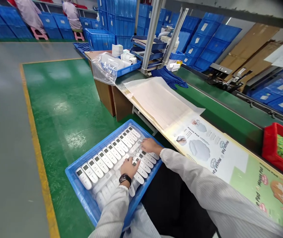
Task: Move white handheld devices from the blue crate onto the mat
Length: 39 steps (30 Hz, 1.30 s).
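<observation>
Handling remotes [106, 155] in tray [82, 198]; head view only.
Judged step: squaring loose remotes into second row beside full row.
Method: press lightly; slide each unit flush with neighbour; keep screens at same end; keep tray level.
Left hand [128, 168]: fingers curled onto remote at near end; grip cannot be told.
Right hand [149, 144]: flat, fingers lying loose on remotes at far end, nothing clasped.
Remotes directly under both hands, touching; full row just left of hands.

Place: factory assembly floor
Storage: stacked blue crates [121, 23] far; flattened cardboard [250, 46] far right
Line: green conveyor belt [220, 109] beside the bench [156, 102]
Floor: green paint, yellow border line [36, 142]
</observation>
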Each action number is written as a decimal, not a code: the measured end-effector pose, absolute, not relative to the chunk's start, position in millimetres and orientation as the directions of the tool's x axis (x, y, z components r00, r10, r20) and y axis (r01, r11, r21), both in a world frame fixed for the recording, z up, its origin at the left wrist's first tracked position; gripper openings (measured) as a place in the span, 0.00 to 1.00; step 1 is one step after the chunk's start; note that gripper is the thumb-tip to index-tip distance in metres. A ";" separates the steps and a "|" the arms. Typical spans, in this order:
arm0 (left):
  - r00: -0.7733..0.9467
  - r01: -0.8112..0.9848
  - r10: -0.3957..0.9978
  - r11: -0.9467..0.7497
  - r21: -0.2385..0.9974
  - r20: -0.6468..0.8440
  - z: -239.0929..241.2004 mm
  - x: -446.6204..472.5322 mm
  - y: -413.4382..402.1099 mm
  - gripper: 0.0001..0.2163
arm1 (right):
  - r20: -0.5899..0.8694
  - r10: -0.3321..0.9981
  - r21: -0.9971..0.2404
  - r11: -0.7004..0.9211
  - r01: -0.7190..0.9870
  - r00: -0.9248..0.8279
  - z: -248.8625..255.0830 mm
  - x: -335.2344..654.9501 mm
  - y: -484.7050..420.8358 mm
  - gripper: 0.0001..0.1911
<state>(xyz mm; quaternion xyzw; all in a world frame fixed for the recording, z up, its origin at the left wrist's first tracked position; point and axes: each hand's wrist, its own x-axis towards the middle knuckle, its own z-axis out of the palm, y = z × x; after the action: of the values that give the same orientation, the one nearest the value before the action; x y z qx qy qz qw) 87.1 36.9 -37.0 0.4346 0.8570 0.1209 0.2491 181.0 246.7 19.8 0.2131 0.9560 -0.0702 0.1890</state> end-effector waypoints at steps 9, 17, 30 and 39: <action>-0.535 0.635 0.793 0.605 0.481 -0.290 -33.9 94.0 41.6 0.29 | -0.364 0.039 -0.121 0.989 0.089 -0.931 9.2 186.1 251.7 0.29; -0.490 0.642 0.818 0.572 0.510 -0.301 -35.6 91.2 39.9 0.33 | -0.388 -0.061 -0.156 0.988 0.000 -0.920 -0.1 185.3 256.0 0.38; -0.454 0.657 0.831 0.556 0.509 -0.321 -28.3 91.4 41.6 0.37 | -0.473 0.044 -0.150 0.980 0.130 -0.880 20.3 188.8 250.7 0.38; -0.436 0.672 0.843 0.538 0.508 -0.315 -27.0 97.2 58.5 0.35 | -0.399 0.148 -0.068 0.979 0.191 -0.905 23.5 210.2 252.0 0.37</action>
<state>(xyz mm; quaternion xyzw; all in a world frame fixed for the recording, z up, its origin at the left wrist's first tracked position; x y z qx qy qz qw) 97.2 58.5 -27.0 0.4547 0.8330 0.1555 0.2742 210.2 252.0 23.5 0.0869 0.9745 -0.0530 0.2002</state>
